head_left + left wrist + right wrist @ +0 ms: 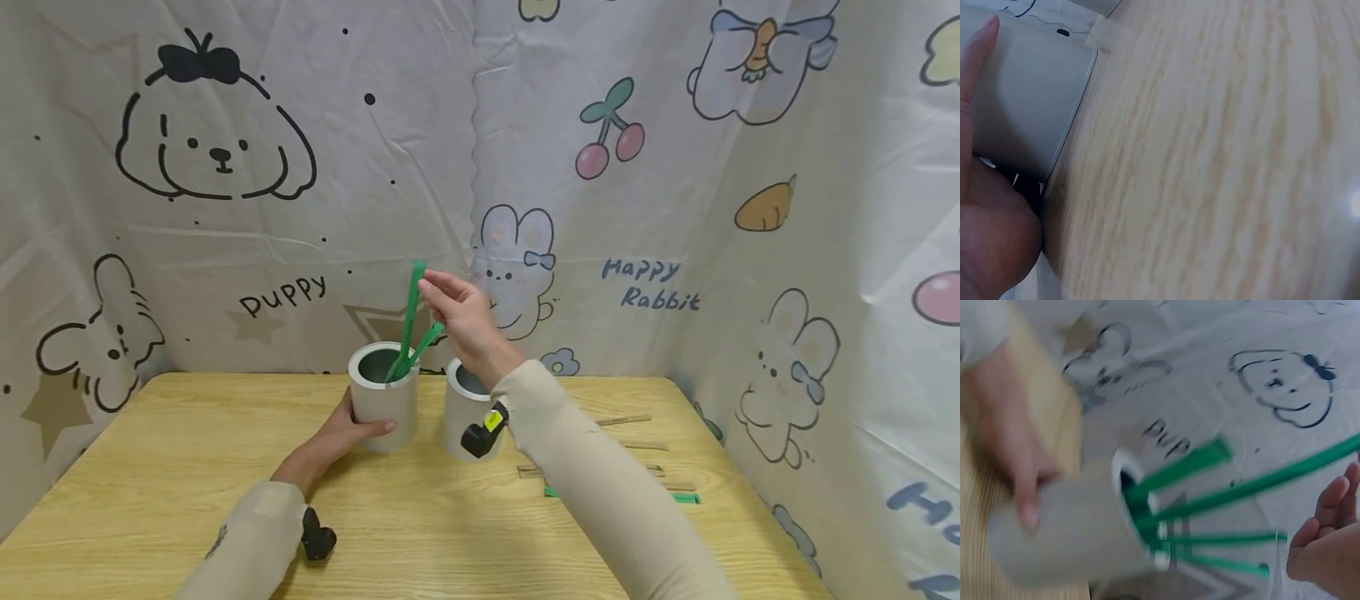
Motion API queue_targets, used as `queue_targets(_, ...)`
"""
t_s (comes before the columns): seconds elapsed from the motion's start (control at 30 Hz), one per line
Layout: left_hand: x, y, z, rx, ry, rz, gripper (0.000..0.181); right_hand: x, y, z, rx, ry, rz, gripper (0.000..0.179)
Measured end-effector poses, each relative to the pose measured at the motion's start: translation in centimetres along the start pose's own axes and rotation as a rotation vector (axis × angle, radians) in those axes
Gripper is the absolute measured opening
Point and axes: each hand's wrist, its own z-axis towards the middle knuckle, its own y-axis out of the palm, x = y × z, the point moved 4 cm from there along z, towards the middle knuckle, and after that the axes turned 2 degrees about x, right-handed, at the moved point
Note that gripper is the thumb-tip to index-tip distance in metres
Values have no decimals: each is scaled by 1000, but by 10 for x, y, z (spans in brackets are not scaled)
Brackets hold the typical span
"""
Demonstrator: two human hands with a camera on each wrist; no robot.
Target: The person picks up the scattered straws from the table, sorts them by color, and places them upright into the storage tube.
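Note:
A white cylindrical cup (397,414) with a thick rim stands on the table. My left hand (339,432) grips its side, thumb across the front; the other fingers are hidden behind it. Above the rim, my right hand (471,323) pinches the top of a long, thin green stick (410,310), whose lower end is inside the cup. In the right wrist view, several green sticks (1188,465) fan out of the cup's mouth. Only the cup's lower side (1029,94) and part of my left hand show in the left wrist view.
A second white cup (456,417) stands just right of the first, partly behind my right wrist. Several thin brown sticks (628,419) and a green stick (686,498) lie on the table's right side, partly covered by my right sleeve. A printed curtain (420,183) hangs behind the table.

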Motion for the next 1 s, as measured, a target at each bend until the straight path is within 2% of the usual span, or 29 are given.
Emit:
queue_targets(0.13, 2, 0, 0, 8, -4, -3, 112, -2, -22, -5, -40, -10, -209, 32)
queue_targets(0.3, 2, -1, 2, 23, -12, 26, 113, -10, -59, -15, -71, 22, -375, 33)
queue_targets(0.6, 4, 1, -1, 14, -18, 31, 112, 5, -132, -51, -157, 114, -555, 33)
queue_targets(0.83, 0, 0, 2, 18, -24, 35, 113, 29, -185, -80, -200, 158, -671, 36)
queue_targets(1.0, -2, 1, 1, 22, -29, 32, 113, 49, -218, -104, -210, 201, -704, 39)
